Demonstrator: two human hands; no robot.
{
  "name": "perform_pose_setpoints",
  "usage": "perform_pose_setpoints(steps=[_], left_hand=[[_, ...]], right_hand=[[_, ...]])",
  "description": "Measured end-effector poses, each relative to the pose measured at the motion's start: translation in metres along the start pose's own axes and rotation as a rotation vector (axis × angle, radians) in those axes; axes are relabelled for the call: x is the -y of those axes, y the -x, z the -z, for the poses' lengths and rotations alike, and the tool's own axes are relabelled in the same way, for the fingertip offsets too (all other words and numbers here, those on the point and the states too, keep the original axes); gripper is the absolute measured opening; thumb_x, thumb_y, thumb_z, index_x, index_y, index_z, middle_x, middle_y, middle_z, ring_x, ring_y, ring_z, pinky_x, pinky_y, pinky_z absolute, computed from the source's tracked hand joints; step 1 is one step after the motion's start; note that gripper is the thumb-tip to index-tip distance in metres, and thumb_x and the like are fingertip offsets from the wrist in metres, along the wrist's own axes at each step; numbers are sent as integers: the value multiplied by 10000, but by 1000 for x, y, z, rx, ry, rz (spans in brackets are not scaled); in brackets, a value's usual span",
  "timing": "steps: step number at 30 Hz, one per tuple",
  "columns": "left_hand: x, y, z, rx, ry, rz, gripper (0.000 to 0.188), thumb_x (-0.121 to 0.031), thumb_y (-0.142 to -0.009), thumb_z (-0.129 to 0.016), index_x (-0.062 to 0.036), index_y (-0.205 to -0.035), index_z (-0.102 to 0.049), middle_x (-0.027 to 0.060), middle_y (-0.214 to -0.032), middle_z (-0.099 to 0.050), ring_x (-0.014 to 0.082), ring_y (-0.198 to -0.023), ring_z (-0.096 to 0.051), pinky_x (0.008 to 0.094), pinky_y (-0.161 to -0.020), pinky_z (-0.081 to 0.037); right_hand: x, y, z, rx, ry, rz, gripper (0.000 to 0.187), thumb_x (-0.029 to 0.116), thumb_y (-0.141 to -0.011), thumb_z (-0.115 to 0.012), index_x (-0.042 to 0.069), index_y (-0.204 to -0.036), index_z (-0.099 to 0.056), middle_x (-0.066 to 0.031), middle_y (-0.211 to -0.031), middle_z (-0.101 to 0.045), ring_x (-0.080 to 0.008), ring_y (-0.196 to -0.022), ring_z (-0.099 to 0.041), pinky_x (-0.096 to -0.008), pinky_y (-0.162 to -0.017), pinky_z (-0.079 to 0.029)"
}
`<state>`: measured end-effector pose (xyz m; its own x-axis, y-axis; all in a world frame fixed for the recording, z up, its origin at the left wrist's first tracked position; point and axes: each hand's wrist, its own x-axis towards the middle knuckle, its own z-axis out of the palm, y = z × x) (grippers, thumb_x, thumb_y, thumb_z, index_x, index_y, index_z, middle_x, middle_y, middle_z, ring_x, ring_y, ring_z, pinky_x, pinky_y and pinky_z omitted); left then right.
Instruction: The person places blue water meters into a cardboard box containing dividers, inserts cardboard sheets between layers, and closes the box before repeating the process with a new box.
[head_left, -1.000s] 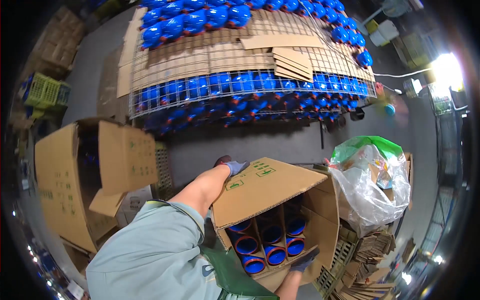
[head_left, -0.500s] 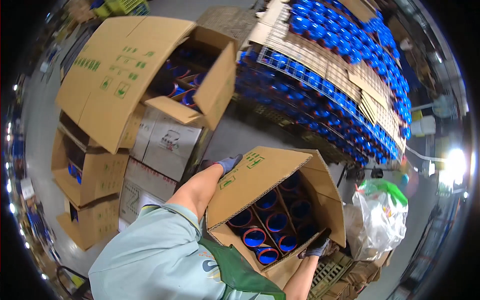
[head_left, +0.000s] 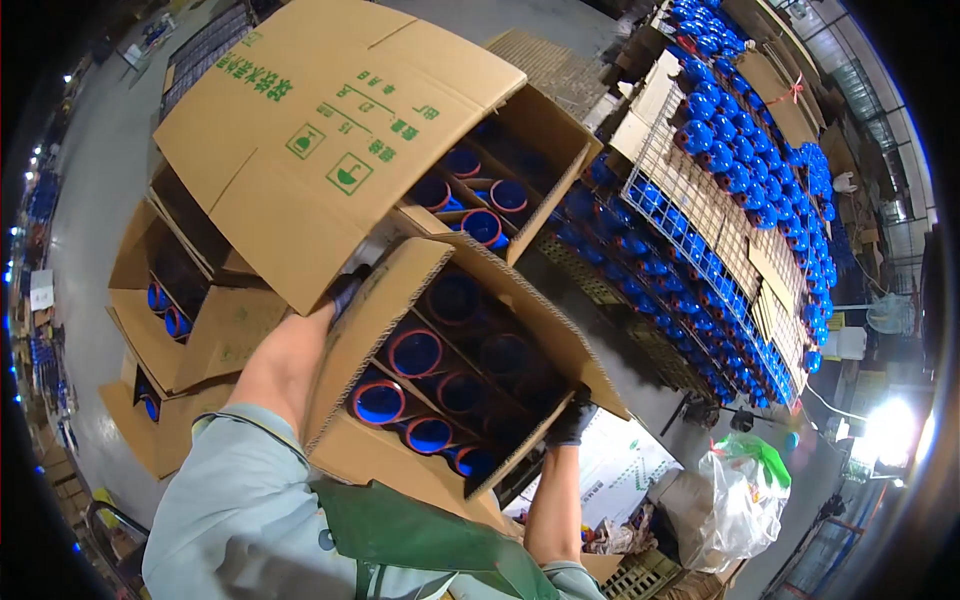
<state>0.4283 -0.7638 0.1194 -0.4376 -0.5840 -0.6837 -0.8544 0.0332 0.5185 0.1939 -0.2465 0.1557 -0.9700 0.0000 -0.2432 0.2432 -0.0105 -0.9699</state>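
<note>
One open carton [head_left: 365, 325] held | grey floor [head_left: 100, 210] | wire-mesh rack [head_left: 715, 225] | glaring lamp [head_left: 892, 432]

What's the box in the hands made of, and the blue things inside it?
The box looks like matte brown corrugated cardboard, with ridged cut edges. The blue things look glossy from their shine, maybe plastic or painted metal; I can't tell.

Blue vessels [head_left: 379, 402] inside open carton [head_left: 370, 320]

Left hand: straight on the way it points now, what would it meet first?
Most likely the near edge of the open carton beyond. The left hand is partly hidden beside the held carton, so depth there is unclear.
</note>
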Motion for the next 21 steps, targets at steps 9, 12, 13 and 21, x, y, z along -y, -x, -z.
perform_pose_setpoints(steps=[9,12,13,21], left_hand=[[-3,-69,187,-354,85,-46,533,-463,-1050,-395,-27,-1285,-594,194,-1251,-653,306,-1171,-606,381,-988,-464],[-14,-77,234,-312,240,-79,520,-455,-1050,-401,-29,-1275,-596,192,-1236,-660,304,-1157,-612,379,-980,-471],[5,-67,244,-248,364,-71,515,-452,-1051,-403,-29,-1272,-596,191,-1231,-663,304,-1153,-614,378,-977,-473],[-170,116,255,-964,-616,-812,691,-345,-847,-725,-111,-1447,-471,195,-1413,-522,385,-1316,-482,476,-1111,-373]], right_hand=[[-66,-11,-197,223,-200,-266,330,123,-908,-688,14,-1213,-623,-89,-1147,-659,-205,-1027,-605,-342,-928,-503],[-38,-37,-266,417,537,201,417,101,-926,-660,-2,-1313,-546,-146,-1301,-592,-233,-1163,-576,-356,-944,-508],[-39,-16,-281,378,271,55,422,110,-947,-635,5,-1342,-528,-160,-1317,-584,-252,-1191,-567,-367,-982,-500],[3,-29,-255,540,468,83,354,150,-958,-647,2,-1274,-589,-156,-1206,-652,-253,-1088,-617,-384,-909,-516]])
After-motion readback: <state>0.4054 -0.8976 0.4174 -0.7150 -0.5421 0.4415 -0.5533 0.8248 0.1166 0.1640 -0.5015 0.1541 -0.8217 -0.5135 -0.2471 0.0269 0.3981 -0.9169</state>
